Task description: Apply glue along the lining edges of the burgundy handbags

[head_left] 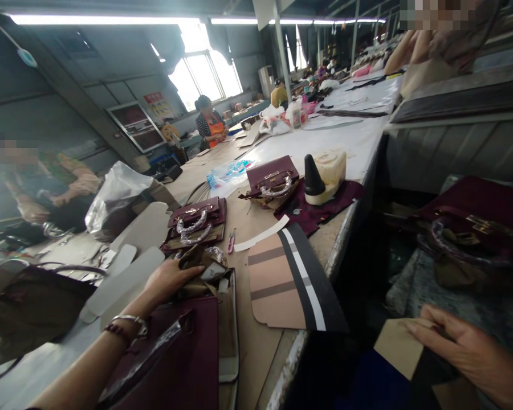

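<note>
My left hand [167, 279] reaches across a maroon handbag [183, 359] lying at the near edge of the worktable. Its fingers curl onto a heap of brown bag parts and wrapped handles [205, 265]; the grip itself is hidden. A bracelet sits on that wrist. My right hand [465, 344] is low at the right, off the table. Its fingers lie stretched on a tan cardboard piece [397, 350], thumb tucked under the card's edge.
Two more maroon handbags [196, 219] [272, 173] with plastic-wrapped handles lie further along the table [265, 353]. A striped pattern board [290, 282], a black cone on a cream form [320, 179], white card shapes [123, 279] and a plastic bag [115, 193] surround them. Other people work behind and left.
</note>
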`<action>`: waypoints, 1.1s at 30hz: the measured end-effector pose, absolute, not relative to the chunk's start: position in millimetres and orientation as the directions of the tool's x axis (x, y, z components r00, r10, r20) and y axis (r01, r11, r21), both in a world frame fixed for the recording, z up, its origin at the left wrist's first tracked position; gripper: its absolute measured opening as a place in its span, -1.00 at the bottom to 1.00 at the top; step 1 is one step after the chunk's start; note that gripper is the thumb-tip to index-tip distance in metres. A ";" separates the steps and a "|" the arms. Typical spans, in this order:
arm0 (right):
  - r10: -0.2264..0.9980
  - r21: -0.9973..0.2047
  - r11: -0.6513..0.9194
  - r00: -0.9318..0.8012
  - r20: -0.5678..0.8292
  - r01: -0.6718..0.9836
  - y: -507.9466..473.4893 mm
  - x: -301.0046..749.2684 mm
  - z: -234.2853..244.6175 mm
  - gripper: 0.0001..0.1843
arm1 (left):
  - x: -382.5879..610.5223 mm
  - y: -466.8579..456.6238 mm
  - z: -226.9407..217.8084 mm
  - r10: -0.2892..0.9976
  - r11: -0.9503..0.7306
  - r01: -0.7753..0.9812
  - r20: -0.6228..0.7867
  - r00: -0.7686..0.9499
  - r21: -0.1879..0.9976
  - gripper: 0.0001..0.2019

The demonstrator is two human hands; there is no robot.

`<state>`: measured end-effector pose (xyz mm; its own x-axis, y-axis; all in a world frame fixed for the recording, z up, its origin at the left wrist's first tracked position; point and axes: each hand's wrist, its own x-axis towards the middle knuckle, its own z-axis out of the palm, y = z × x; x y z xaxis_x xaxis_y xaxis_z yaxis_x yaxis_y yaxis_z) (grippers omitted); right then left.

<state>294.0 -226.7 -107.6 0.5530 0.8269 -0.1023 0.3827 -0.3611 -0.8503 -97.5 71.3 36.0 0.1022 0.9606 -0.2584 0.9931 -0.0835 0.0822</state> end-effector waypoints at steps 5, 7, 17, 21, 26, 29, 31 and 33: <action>0.920 -0.940 -0.207 0.380 -0.093 0.272 -189.2 248.0 -69.6 -0.82 | -99.8 62.1 37.5 0.958 -0.098 0.987 -0.255 0.129 0.128 -0.45; 0.946 -0.938 -0.138 0.323 -0.029 0.319 -171.9 220.5 -58.1 -0.72 | -100.3 58.1 36.9 0.957 -0.110 0.984 -0.254 0.144 0.144 -0.45; 0.928 -0.765 0.241 0.088 0.361 0.597 -100.5 108.8 -70.5 -0.67 | -90.1 40.5 37.5 0.954 -0.125 0.976 -0.250 0.167 0.178 -0.51; 0.885 -0.719 0.298 0.101 0.455 0.628 -91.2 95.4 -83.2 -0.70 | -88.3 37.3 37.8 0.951 -0.127 0.973 -0.256 0.174 0.193 -0.52; 0.830 -0.687 0.356 0.123 0.543 0.633 -89.6 87.4 -93.6 -0.70 | -88.3 35.9 35.4 0.952 -0.129 0.971 -0.248 0.178 0.202 -0.52; 0.811 -0.660 0.391 0.099 0.577 0.641 -89.2 82.8 -100.3 -0.71 | -87.4 35.2 35.0 0.955 -0.125 0.971 -0.241 0.174 0.205 -0.52; 0.804 -0.634 0.413 0.065 0.591 0.654 -88.7 81.3 -103.7 -0.71 | -86.7 34.7 35.1 0.956 -0.124 0.970 -0.236 0.172 0.207 -0.53; 0.798 -0.604 0.432 0.028 0.602 0.670 -88.4 81.4 -105.8 -0.70 | -85.9 34.3 35.1 0.957 -0.128 0.969 -0.229 0.177 0.211 -0.55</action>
<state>81.4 -88.4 -105.8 0.0277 0.7983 0.6017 0.6697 0.4320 -0.6040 -85.9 34.3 35.1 0.1767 0.9572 -0.2293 0.9689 -0.1282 0.2115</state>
